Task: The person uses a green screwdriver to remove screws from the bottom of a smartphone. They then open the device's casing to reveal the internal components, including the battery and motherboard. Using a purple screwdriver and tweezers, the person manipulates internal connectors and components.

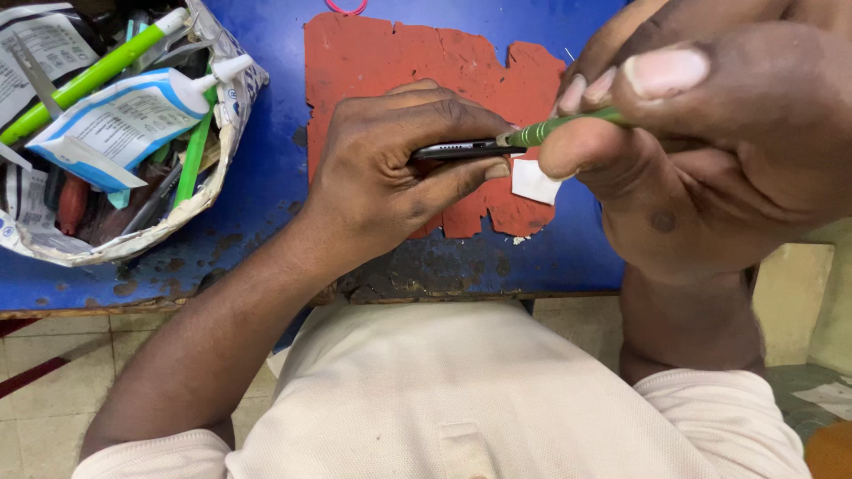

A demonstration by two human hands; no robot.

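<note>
The left hand pinches a dark slim phone edge-up, long axis left-to-right over the red mat — the right hand, closed on a green tool, meets its right end

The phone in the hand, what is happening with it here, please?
A person holds a thin dark phone on its edge in the left hand, above a worn red mat on a blue table. The right hand grips a green tool, its tip at the phone's end. A small white piece lies beside. A bag of tools and tubes sits at the left.
</note>
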